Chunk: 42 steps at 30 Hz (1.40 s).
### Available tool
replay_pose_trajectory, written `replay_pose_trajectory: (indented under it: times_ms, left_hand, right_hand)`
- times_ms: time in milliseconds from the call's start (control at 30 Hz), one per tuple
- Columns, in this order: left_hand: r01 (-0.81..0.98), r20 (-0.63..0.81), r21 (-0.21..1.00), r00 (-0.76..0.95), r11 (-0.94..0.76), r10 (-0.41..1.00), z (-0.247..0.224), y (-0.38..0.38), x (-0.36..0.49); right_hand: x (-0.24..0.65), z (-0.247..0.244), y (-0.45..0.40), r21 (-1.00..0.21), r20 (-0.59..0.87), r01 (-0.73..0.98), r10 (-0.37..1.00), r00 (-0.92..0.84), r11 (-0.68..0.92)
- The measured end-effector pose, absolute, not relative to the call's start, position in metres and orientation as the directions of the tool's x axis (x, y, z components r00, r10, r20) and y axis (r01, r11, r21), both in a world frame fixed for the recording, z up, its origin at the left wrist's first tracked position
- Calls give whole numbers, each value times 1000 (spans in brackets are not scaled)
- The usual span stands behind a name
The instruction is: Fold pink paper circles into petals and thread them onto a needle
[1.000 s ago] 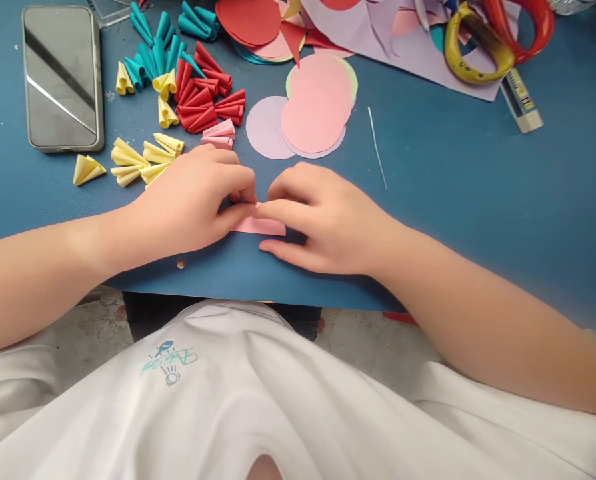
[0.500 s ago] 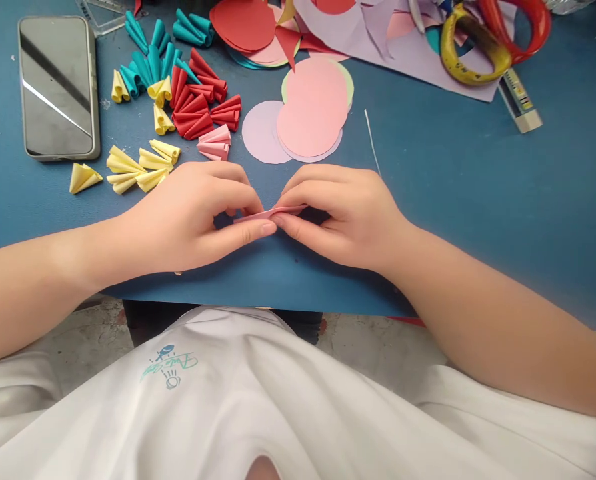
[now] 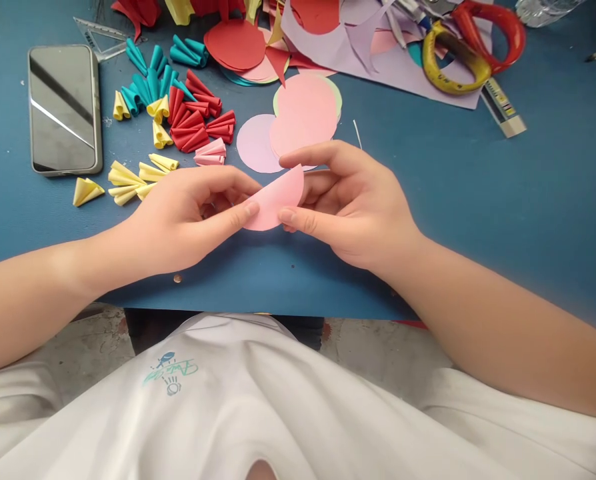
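Note:
Between my hands is a pink paper circle (image 3: pixel 278 199) folded in half, its straight edge slanting up to the right and its curve facing me. My left hand (image 3: pixel 203 210) pinches its left end, thumb in front and fingers behind. At the lower right of the half circle, my right hand (image 3: pixel 355 203) grips with thumb in front; its index finger is lifted above the paper. Just beyond lie pink paper circles (image 3: pixel 305 120) stacked over green ones, with a lilac circle (image 3: pixel 257 141) beside them. Folded pink paper cones (image 3: pixel 211 153) rest past my left hand.
Yellow (image 3: pixel 87 191), red (image 3: pixel 191 130) and teal folded cones (image 3: pixel 153 79) cluster at the left, near a phone (image 3: pixel 64 110). Red circles (image 3: pixel 235 45), lilac scrap paper (image 3: pixel 358 77), scissors (image 3: pixel 457 67) and a cutter blade (image 3: pixel 504 110) lie along the back. The table edge (image 3: pixel 258 311) runs before my shirt.
The folded pink paper has turned from nearly edge-on to show its flat face. My right index finger has lifted off it. The view has shifted slightly, showing more of the table's back.

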<state>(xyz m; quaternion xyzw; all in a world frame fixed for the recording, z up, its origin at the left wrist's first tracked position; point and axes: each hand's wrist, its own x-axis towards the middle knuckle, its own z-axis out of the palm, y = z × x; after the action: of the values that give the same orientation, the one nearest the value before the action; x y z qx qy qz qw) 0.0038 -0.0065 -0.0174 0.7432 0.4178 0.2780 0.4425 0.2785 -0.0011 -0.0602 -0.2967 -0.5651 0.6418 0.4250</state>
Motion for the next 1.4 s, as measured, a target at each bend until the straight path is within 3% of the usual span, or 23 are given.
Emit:
replay_pose_trajectory:
  times_ms: [100, 333, 500, 633, 767, 967, 1100, 1300, 1400]
  left_hand:
    - [331, 178, 873, 466, -357, 867, -25, -9, 1]
    - [470, 240, 678, 586, -566, 774, -20, -7, 0]
    - [414, 128, 817, 548, -400, 827, -16, -8, 2]
    - [422, 90, 851, 470, -313, 878, -16, -8, 2]
    - [306, 37, 932, 451, -193, 892, -14, -7, 3]
    - [207, -133, 978, 478, 36, 868, -10, -6, 6]
    - [201, -128, 979, 500, 29, 856, -13, -6, 6]
    - [234, -72, 971, 511, -58, 857, -12, -6, 7]
    - [244, -117, 970, 497, -9, 860, -11, -5, 7]
  right_hand:
    - [279, -63, 0, -984, 110, -174, 886, -451, 34]
    - [276, -62, -5, -983, 179, -113, 884, -433, 143]
    - [277, -63, -5, -954, 299, -102, 869, -395, 282]
    - [280, -66, -5, -933, 353, -71, 853, -384, 353]
    - [280, -64, -7, -914, 372, -4, 836, -404, 405]
    - [279, -58, -8, -950, 266, 70, 904, -336, 305]
    - [279, -55, -6, -979, 147, 76, 919, -367, 187]
    - [277, -53, -9, -960, 187, 120, 896, -402, 254]
    - [276, -59, -11, -966, 169, 113, 897, -408, 233]
